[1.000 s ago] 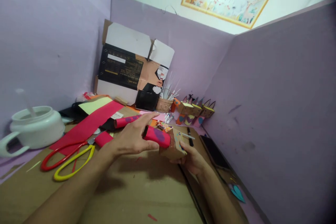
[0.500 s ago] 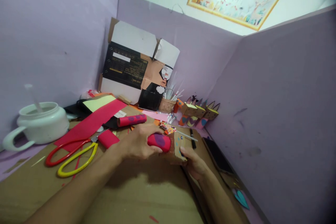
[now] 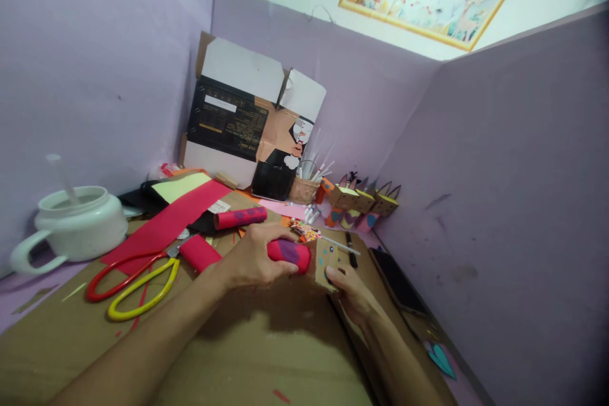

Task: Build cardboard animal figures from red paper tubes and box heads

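Note:
My left hand [image 3: 258,258] is closed around a red paper-covered tube [image 3: 288,255] with a purple patch on it. The tube's right end meets a small cardboard box [image 3: 327,260] that has blue marks and a dark drawn eye. My right hand [image 3: 349,285] grips this box from the right, with the thumb on its near face. Whether tube and box are stuck together I cannot tell. Just beyond them lie a colourful patterned piece [image 3: 304,230] and a thin white stick [image 3: 341,245].
Scissors [image 3: 143,288] with red and yellow handles lie left, near a white mug [image 3: 78,225]. Red paper [image 3: 176,219] and another red tube [image 3: 240,217] sit behind. A phone [image 3: 397,279] and black marker [image 3: 351,250] lie right. Finished-looking box figures [image 3: 383,204] stand at the back.
The box has turned slightly in my right hand and its underside shows less. Both hands keep their hold; the view has shifted a little.

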`<state>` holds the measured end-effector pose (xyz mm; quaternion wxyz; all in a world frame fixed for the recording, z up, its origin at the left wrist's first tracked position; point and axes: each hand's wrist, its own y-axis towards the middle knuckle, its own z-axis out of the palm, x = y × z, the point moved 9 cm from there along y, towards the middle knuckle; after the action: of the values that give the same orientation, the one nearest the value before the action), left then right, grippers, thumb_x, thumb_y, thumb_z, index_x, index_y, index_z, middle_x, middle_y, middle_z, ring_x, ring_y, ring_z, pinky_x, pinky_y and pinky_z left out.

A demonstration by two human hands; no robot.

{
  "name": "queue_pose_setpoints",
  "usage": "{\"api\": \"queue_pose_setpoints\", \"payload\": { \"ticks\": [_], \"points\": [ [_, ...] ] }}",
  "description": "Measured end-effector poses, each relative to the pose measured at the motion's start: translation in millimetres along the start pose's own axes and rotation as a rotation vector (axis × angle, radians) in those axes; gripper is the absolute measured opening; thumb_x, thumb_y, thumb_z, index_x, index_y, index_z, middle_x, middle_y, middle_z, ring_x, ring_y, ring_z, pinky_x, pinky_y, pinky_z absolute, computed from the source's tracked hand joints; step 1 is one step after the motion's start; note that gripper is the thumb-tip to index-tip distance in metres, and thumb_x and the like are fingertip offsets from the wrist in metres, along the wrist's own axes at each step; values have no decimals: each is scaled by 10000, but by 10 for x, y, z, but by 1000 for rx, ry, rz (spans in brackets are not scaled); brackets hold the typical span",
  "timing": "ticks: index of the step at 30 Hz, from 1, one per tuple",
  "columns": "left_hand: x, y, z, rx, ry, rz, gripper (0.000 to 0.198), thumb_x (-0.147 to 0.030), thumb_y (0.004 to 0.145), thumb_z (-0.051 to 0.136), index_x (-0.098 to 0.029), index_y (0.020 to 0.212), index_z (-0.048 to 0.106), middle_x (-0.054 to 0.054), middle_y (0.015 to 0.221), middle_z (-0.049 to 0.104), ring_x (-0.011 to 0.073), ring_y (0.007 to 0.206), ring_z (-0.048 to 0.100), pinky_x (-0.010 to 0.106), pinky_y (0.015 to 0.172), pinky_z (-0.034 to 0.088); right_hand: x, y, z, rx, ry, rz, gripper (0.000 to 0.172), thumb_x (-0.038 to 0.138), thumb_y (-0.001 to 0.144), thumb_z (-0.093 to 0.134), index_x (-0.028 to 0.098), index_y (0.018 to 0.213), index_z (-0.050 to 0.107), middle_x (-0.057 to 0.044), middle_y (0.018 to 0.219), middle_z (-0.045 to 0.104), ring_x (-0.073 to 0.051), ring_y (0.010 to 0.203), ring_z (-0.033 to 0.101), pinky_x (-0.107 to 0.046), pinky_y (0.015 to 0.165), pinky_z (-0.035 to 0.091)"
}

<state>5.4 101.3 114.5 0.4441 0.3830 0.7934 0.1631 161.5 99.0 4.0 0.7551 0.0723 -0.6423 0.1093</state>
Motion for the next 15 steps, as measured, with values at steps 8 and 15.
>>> {"api": "queue_pose_setpoints", "payload": {
  "ticks": [8, 15],
  "points": [
    [11, 2, -2, -3, 5, -14, 282, -182, 591, 730, -153, 860, 650, 25, 814, 672, 175, 721, 614, 290, 698, 495, 64, -2, -43, -26, -118, -63, 492, 522, 601, 730, 125, 891, 726, -117, 812, 736, -271, 740, 676, -383, 751, 510],
    [-33, 2, 18, 30, 26, -12, 277, -190, 613, 725, -158, 869, 625, 32, 828, 657, 186, 752, 613, 305, 715, 500, 31, 9, -106, -33, -101, -72, 434, 504, 603, 729, 127, 818, 719, -96, 750, 725, -243, 686, 656, -351, 684, 502]
  ]
}}
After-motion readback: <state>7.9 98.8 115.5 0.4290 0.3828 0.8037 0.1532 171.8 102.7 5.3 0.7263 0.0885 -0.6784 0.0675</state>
